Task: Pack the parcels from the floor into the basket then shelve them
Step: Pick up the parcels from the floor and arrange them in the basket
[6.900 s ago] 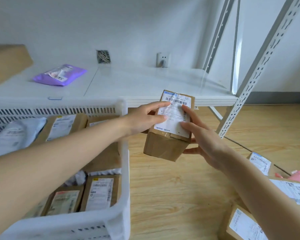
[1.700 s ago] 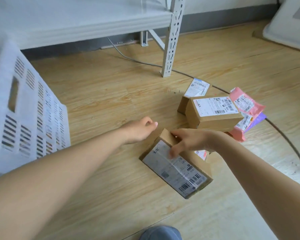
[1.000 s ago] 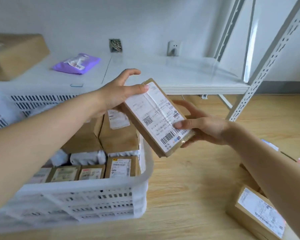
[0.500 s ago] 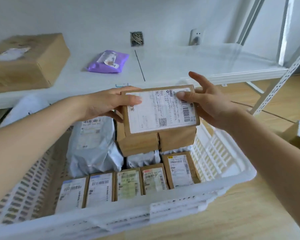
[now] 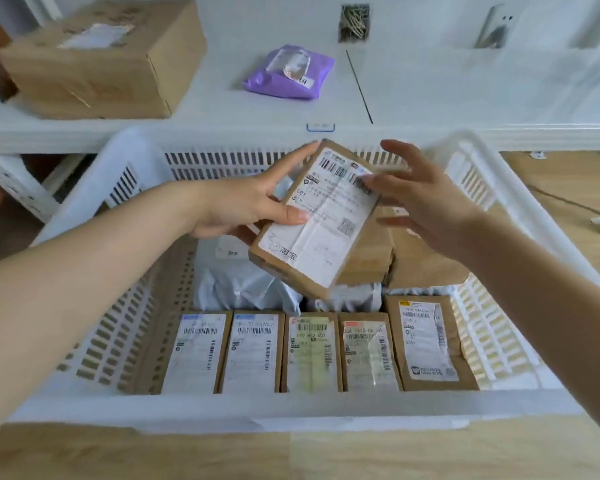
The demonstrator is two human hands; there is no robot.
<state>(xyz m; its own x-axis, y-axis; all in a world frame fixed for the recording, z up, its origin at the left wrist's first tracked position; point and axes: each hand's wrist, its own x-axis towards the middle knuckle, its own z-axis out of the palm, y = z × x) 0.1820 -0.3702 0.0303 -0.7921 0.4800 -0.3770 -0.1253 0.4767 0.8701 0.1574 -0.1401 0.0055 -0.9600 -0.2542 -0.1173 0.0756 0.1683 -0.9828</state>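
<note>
My left hand [image 5: 246, 206] grips a flat brown cardboard parcel [image 5: 317, 223] with a white label, held tilted above the middle of the white slatted basket [image 5: 291, 408]. My right hand [image 5: 426, 202] hovers at the parcel's upper right edge, fingers spread; its fingertips seem to touch the label. In the basket, a row of several labelled brown boxes [image 5: 312, 351] stands along the near wall. Behind them lie a grey-white poly bag [image 5: 236, 289] and more brown boxes [image 5: 420, 261].
A white shelf [image 5: 430, 98] runs behind the basket. On it sit a large cardboard box [image 5: 101, 60] at the left and a purple pouch [image 5: 288, 72] near the middle. Wooden floor [image 5: 568, 188] shows to the right and in front.
The parcel was lifted from the floor and carried over the basket. Since half a second ago it has turned from level to slanted, and my right hand has loosened from it.
</note>
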